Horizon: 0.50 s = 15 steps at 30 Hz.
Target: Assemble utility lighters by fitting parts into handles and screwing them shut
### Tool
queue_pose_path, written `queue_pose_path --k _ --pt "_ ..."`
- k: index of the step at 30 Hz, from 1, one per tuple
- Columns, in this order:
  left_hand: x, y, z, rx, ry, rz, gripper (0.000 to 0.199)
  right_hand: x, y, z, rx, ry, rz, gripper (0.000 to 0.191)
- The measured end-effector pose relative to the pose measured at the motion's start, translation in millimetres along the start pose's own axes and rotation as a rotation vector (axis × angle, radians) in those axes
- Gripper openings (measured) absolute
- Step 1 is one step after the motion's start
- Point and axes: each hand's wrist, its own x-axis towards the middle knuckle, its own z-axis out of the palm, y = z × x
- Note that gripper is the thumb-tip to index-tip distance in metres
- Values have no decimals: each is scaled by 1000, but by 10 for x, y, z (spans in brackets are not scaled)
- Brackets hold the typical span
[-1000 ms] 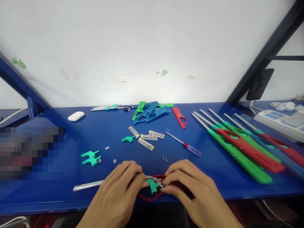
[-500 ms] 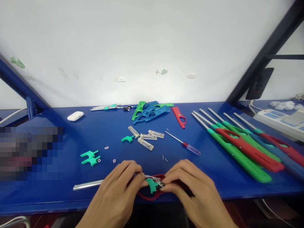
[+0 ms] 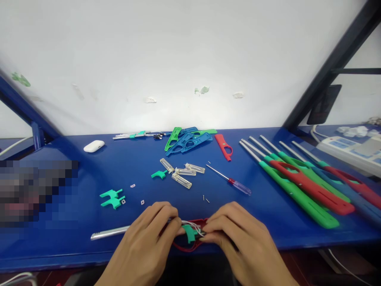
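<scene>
An open red lighter half-shell (image 3: 185,249) lies at the table's front edge between my hands. Inside it are a green trigger (image 3: 189,234) and thin white wires (image 3: 192,224); a silver metal tube (image 3: 109,232) sticks out to the left beneath my fingers. My left hand (image 3: 147,240) is closed on the lighter's left part, its thumb and a fingertip beside the trigger. With thumb and fingers pinched, my right hand (image 3: 241,238) holds a small dark part (image 3: 203,234) just right of the trigger, where the wires end. My right fingers hide most of that part and the shell's right end.
Clear fuel tanks (image 3: 181,180), loose green triggers (image 3: 111,198), small screws (image 3: 207,200) and a screwdriver (image 3: 239,186) lie beyond my hands. Shell halves (image 3: 190,142) are piled at the back. Several long lighters (image 3: 300,194) lie at right. A white case (image 3: 94,146) sits back left.
</scene>
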Motion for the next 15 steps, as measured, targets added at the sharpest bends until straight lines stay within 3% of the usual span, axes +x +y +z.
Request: queue_pose_path --k 4,10,15 --pt "4 -14 -2 13 8 2 31 0 -17 -6 -106 9 -67 25" --pt "-11 -14 3 11 22 -17 30 5 30 -19 46 53 -45 21" --pt "-53 -5 9 12 5 -34 27 -33 3 -122 -127 -8 -120 24"
